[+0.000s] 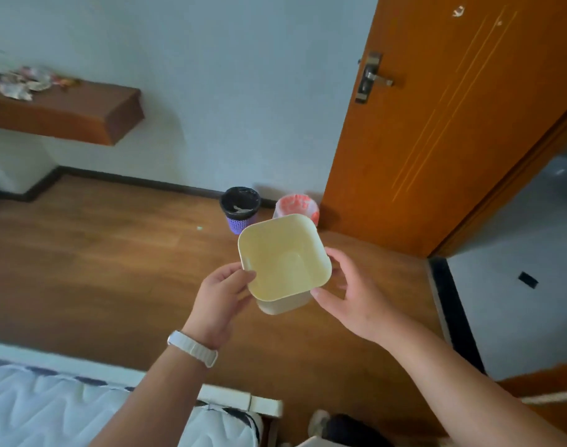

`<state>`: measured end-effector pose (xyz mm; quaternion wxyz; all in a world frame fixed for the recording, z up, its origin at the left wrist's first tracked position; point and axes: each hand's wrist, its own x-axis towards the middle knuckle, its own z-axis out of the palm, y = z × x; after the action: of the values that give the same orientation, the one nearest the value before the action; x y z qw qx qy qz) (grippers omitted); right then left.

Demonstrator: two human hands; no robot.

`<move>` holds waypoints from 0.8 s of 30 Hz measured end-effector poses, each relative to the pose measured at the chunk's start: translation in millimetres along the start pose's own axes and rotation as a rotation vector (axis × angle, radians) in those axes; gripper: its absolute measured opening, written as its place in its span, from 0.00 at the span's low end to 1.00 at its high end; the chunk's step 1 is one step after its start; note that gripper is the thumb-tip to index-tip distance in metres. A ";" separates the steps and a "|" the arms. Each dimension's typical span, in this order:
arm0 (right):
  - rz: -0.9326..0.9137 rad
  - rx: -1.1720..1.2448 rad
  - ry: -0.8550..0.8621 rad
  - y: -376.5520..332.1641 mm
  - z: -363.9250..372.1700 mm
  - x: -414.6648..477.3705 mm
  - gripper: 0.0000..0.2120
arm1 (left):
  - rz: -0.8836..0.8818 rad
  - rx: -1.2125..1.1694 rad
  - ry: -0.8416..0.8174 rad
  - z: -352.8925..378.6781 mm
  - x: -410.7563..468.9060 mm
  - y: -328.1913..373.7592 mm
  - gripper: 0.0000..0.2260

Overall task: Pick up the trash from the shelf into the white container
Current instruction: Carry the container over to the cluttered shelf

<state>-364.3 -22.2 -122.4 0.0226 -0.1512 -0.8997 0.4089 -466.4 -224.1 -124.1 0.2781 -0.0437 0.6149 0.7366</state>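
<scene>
Head view: your left hand (222,293) pinches the near-left rim of the white container (283,262), and your right hand (350,293) cups its right wall, probably to keep its empty mouth up and ready. Trash (23,80) lies heaped on the brown shelf (82,108), far left, well apart from you.

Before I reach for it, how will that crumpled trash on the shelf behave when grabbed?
The trash looks like crumpled paper and wrappers, so probably light and squashy. It lies as loose scraps on the shelf, so pieces may scatter or slide off the edge.
</scene>
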 end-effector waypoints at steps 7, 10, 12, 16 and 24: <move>-0.148 -0.004 -0.170 -17.6 14.1 67.4 0.31 | 0.019 -0.113 0.183 -30.9 17.1 4.3 0.08; -0.203 0.032 -0.258 -21.1 18.0 106.2 0.27 | 0.033 -0.126 0.268 -37.5 30.4 10.9 0.08; -0.229 0.030 -0.316 -23.8 19.8 134.4 0.28 | 0.042 -0.124 0.324 -38.8 43.7 18.0 0.07; -0.259 0.086 -0.401 -16.7 19.1 197.7 0.28 | 0.042 -0.141 0.434 -26.2 81.9 35.5 0.08; -0.259 0.138 -0.491 26.9 -18.1 324.6 0.28 | -0.038 -0.128 0.529 29.2 200.9 65.2 0.08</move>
<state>-664.0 101.9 -157.3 -0.1339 0.0705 -0.8600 0.4874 -657.6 -131.2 -141.3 0.1183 -0.2639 0.6174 0.7316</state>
